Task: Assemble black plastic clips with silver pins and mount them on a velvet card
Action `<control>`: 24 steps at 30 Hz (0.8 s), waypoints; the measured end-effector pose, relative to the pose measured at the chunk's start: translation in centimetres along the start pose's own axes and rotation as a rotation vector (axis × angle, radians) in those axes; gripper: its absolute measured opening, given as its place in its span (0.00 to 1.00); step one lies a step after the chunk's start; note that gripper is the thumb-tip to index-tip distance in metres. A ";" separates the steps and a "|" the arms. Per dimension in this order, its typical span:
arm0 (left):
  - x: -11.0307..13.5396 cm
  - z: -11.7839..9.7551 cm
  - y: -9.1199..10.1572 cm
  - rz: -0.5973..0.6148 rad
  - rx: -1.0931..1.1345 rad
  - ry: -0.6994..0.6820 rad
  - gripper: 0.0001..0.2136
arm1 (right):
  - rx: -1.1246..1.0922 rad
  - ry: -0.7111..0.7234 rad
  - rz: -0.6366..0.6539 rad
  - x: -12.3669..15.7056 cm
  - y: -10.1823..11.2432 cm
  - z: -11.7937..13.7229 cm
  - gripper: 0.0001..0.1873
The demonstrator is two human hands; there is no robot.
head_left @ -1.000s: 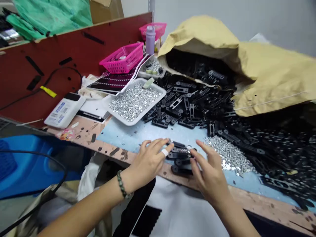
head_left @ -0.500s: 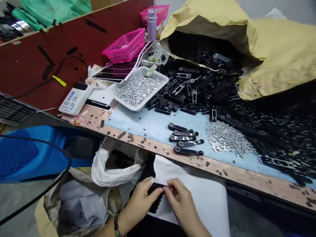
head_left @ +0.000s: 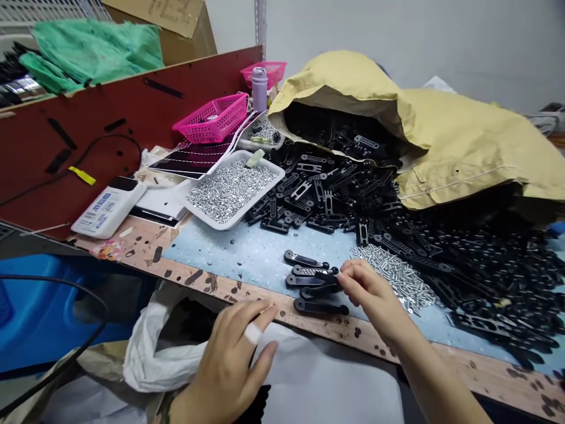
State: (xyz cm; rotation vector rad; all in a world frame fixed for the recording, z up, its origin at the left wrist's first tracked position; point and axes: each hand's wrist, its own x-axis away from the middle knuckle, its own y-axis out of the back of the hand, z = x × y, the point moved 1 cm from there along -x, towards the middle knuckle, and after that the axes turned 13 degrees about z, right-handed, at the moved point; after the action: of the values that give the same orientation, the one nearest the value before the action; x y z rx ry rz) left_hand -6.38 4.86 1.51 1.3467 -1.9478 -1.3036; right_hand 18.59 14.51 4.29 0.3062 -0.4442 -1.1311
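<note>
Look at that hot-pink mesh basket [head_left: 210, 119], mustard-yellow paper sack [head_left: 445, 135], glossy black slotted parts [head_left: 315, 291], and a speckled pale-blue mat [head_left: 229, 259]!

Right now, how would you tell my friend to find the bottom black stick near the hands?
On the pale blue mat, find the shiny screw pile. Left of it, five black bars lie beside the right hand. Yours is the lowest one, nearest the wooden edge.

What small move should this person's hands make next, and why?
Probably slide the black strip out from the row to the white sheet: the right hand has its fingers at that strip's end, and the left hand is open over the sheet.
</note>
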 end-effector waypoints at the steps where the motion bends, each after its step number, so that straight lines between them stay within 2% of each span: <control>1: -1.6 -0.2 0.3 0.018 -0.027 -0.053 0.21 | 0.020 -0.007 0.034 -1.1 0.2 -0.2 0.18; 4: -5.7 -0.4 0.1 0.071 -0.100 -0.094 0.20 | 0.086 -0.011 0.106 -3.3 0.0 -0.5 0.17; 7: -7.6 -0.3 -0.6 0.125 -0.141 -0.077 0.19 | 0.125 0.000 0.141 -4.2 -0.4 -0.7 0.16; 24: -8.0 0.1 -0.5 0.159 -0.088 -0.065 0.17 | 0.277 -0.004 0.196 -5.0 -0.7 -0.6 0.14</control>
State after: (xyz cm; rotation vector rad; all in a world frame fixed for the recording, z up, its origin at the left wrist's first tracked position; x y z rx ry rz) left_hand -2.77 12.02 2.24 1.0963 -1.9720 -1.3543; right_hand 16.57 18.82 2.53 0.4912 -0.6224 -0.8786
